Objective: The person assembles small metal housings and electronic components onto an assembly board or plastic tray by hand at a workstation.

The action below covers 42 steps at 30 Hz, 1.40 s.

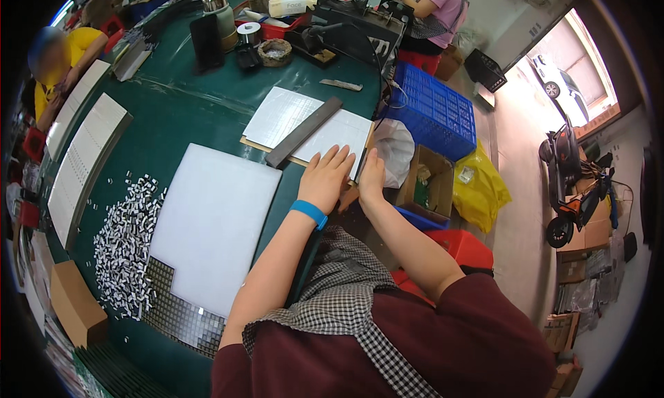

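white sheet (218,221): near-left on green table (173,107), over a dark gridded tray (181,316); loose small parts (124,242) left of it.
left hand (325,179): flat, fingers spread, pressing near edge of white gridded board (304,121), gripping nothing.
right hand (371,179): at board's right corner by table edge; grip unclear.
dark bar (304,132): diagonal across board.
blue crate (432,111): far-right, off table.

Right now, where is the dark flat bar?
In the head view, the dark flat bar lies diagonally across the white gridded sheets on the green table, just beyond the left hand and up-right of the large white sheet.
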Available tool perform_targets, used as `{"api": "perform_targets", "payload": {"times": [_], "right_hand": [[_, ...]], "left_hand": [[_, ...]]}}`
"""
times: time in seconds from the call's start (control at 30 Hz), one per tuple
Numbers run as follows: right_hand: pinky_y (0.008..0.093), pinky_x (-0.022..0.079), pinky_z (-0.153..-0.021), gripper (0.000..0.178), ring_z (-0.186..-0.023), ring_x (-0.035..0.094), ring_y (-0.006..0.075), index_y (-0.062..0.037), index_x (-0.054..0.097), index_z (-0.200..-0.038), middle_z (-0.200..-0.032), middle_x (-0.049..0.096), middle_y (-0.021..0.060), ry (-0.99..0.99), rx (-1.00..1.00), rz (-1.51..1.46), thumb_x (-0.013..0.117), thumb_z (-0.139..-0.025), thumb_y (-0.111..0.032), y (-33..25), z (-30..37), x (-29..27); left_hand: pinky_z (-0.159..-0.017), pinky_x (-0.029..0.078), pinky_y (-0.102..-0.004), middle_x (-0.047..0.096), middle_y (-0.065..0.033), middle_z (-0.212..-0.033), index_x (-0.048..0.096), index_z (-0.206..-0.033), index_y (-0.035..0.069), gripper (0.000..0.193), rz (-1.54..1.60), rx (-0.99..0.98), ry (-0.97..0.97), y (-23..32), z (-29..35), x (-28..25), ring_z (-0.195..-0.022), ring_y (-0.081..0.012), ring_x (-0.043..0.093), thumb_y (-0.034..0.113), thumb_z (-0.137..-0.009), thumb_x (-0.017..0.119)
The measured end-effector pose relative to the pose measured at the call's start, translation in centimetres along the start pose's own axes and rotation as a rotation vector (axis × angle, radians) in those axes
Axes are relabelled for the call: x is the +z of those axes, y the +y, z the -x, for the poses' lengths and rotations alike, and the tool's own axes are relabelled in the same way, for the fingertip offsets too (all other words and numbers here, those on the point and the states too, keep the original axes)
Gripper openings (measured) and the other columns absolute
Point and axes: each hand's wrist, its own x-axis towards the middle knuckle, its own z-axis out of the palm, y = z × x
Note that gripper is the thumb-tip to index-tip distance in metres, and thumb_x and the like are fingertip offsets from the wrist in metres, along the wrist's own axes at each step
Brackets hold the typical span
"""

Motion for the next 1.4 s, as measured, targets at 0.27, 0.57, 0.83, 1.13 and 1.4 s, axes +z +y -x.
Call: {"api": "perform_targets", "payload": {"times": [0.27,0.57,0.83,1.13,1.4], "right_hand": [[0.0426,0.042,-0.079,0.047,-0.089,0.058,0.0366,0.0064,0.056,-0.093,-0.093,0.06,0.0249,0.094,-0.223,0.115,0.036,-0.096,-0.036,-1.8,1.2,-0.1],[0.041,0.042,-0.079,0.045,-0.088,0.058,0.0351,0.0062,0.055,-0.094,-0.093,0.06,0.0233,0.062,-0.131,-0.007,0.034,-0.096,-0.033,0.5,0.1,1.1],[0.0345,0.044,-0.076,0.044,-0.085,0.058,0.024,0.0045,0.054,-0.095,-0.092,0.06,0.0172,0.045,0.008,-0.435,0.032,-0.098,-0.034,0.5,0.9,1.4],[0.0298,0.043,-0.075,0.039,-0.083,0.056,0.0186,0.002,0.053,-0.094,-0.09,0.059,0.0116,-0.07,0.001,-0.545,0.035,-0.098,-0.033,1.0,0.6,0.6],[0.0253,0.024,-0.031,0.032,-0.035,0.036,0.0114,-0.0113,0.045,-0.08,-0.057,0.044,0.0004,-0.26,0.278,-0.833,0.034,-0.098,-0.035,-0.6,0.1,-3.1]], "left_hand": [[-0.104,0.029,-0.0425,0.043,-0.0055,-0.136,0.047,-0.127,0.012,0.042,-0.032,0.001,-0.015,0.1,0.0,0.0,-0.127,-0.0221,0.037,0.016,-0.085,0.052],[-0.104,0.029,-0.0437,0.042,-0.0055,-0.137,0.047,-0.127,0.013,0.043,0.018,-0.013,0.002,0.0,0.2,0.2,-0.128,-0.0229,0.037,0.015,-0.084,0.055],[-0.104,0.03,-0.0437,0.043,-0.0059,-0.136,0.048,-0.126,0.013,0.043,-0.006,-0.009,-0.005,-0.2,0.3,0.1,-0.128,-0.0231,0.037,0.015,-0.084,0.055],[-0.103,0.031,-0.0432,0.044,-0.0053,-0.135,0.048,-0.126,0.014,0.043,0.021,-0.004,-0.002,0.4,0.1,-0.2,-0.127,-0.0229,0.038,0.014,-0.083,0.056],[-0.103,0.032,-0.0433,0.044,-0.0052,-0.136,0.048,-0.126,0.013,0.044,-0.004,-0.016,0.015,0.0,-0.2,0.5,-0.126,-0.0232,0.039,0.015,-0.083,0.056]]}}
